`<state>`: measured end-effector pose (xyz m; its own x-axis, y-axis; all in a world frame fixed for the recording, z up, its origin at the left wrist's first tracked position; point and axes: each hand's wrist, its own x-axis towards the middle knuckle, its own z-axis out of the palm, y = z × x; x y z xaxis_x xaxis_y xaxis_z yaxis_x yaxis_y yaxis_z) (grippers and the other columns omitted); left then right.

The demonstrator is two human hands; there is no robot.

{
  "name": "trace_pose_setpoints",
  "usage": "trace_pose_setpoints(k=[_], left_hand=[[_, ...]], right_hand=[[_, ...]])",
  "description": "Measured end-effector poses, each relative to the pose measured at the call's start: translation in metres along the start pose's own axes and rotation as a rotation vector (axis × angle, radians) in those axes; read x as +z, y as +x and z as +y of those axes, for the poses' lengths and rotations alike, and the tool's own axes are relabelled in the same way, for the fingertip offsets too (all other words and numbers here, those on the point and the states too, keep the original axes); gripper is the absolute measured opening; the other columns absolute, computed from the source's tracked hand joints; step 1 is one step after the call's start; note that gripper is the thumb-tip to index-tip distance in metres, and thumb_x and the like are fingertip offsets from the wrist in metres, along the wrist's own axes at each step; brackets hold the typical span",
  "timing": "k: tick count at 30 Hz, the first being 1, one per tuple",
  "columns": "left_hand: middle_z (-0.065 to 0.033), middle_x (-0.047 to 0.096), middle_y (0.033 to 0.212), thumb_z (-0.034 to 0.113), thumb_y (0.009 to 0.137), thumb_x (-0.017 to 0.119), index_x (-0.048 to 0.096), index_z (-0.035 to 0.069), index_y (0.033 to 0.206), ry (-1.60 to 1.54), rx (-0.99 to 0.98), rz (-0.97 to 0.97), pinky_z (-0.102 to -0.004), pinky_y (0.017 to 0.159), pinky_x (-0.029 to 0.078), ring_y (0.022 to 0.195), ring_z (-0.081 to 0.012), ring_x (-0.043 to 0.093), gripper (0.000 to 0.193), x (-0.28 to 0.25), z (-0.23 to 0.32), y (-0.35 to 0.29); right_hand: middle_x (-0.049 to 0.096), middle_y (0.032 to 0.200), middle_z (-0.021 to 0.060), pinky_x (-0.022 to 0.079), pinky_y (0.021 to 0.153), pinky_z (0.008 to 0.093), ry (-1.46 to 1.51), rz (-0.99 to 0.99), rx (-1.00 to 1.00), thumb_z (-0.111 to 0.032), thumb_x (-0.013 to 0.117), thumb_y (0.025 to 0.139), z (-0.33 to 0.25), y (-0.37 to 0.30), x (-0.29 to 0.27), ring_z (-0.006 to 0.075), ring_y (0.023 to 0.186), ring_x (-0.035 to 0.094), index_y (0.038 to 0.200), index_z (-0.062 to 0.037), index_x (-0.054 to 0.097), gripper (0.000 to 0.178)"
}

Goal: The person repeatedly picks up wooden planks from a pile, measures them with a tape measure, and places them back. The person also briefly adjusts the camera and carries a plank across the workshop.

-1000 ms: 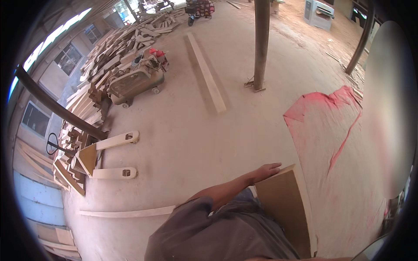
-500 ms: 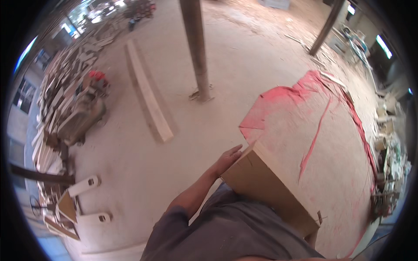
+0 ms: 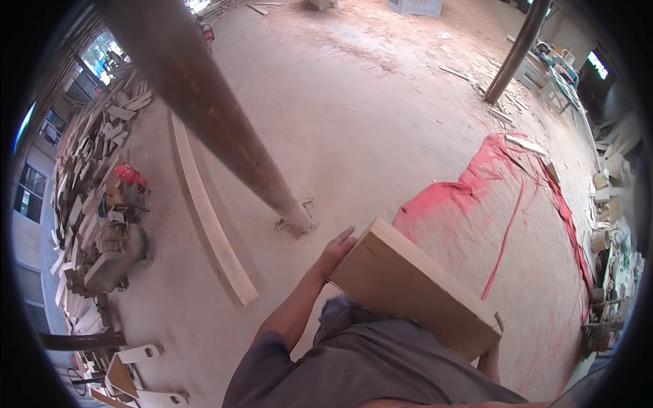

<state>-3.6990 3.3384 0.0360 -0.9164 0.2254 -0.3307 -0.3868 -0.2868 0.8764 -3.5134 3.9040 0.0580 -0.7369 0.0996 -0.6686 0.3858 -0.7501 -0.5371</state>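
A long brown box (image 3: 415, 289) is held slanting in front of my body, its upper left end farther from me than its lower right end. Whether it is cardboard or wood I cannot tell. My left hand (image 3: 337, 250) presses flat against the box's left end, with the fingertips reaching its far corner. At the lower right end my right hand (image 3: 490, 353) grips the box; most of its fingers are hidden, and one fingertip shows at the corner.
A metal post (image 3: 252, 153) stands just ahead left, beside a long plank (image 3: 211, 224) on the floor. Dusty red sheeting (image 3: 452, 200) lies ahead right. Wood scraps (image 3: 88, 183) and a machine (image 3: 115, 255) line the left side; another post (image 3: 517, 54) rises far right.
The box stays between both hands against my body. My view has moved forward, so the post is closer and the plank now lies nearer on my left.
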Motion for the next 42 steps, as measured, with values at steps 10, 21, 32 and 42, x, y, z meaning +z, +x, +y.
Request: trace_pose_setpoints(k=[10,21,32,42], left_hand=[[-0.0195,0.048,0.145,0.041,0.098,0.059,0.026,-0.005,0.153,0.082,0.074,0.200,-0.0322,0.103,0.044,0.126,-0.0223,0.053,0.078,-0.168,0.153,0.299],[-0.0229,0.036,0.154,0.048,0.097,0.058,0.029,-0.005,0.152,0.050,-0.025,0.032,-0.0363,0.114,0.033,0.141,-0.0287,0.038,0.081,-0.282,0.383,0.670],[-0.0129,0.061,0.122,0.034,0.102,0.054,0.020,0.000,0.156,-0.397,0.050,0.439,-0.0306,0.090,0.049,0.106,-0.0180,0.061,0.072,-0.453,0.554,0.873],[-0.0042,0.062,0.106,0.028,0.104,0.051,0.021,-0.002,0.155,-0.560,0.216,0.440,-0.0286,0.085,0.049,0.095,-0.0134,0.059,0.066,-0.663,0.683,1.098]], right_hand=[[0.069,0.115,0.0184,0.054,0.089,0.0469,-0.155,-0.081,-0.007,-0.046,0.052,0.096,-0.093,0.323,0.320,0.0343,0.101,0.067,0.122,0.0003,0.063,0.054],[0.069,0.114,0.0191,0.054,0.089,0.0469,-0.165,-0.076,0.048,-0.047,0.051,0.097,-0.171,0.628,0.606,0.0345,0.100,0.067,0.121,0.0009,0.063,0.055],[0.069,0.112,0.0206,0.054,0.089,0.0483,-0.321,-0.165,0.267,-0.047,0.051,0.097,-0.232,0.979,0.935,0.0349,0.099,0.068,0.120,0.0025,0.062,0.056],[0.068,0.115,0.0194,0.055,0.088,0.0481,-0.506,-0.243,0.032,-0.046,0.052,0.098,-0.244,1.272,1.207,0.0345,0.101,0.067,0.124,0.0005,0.061,0.054]])
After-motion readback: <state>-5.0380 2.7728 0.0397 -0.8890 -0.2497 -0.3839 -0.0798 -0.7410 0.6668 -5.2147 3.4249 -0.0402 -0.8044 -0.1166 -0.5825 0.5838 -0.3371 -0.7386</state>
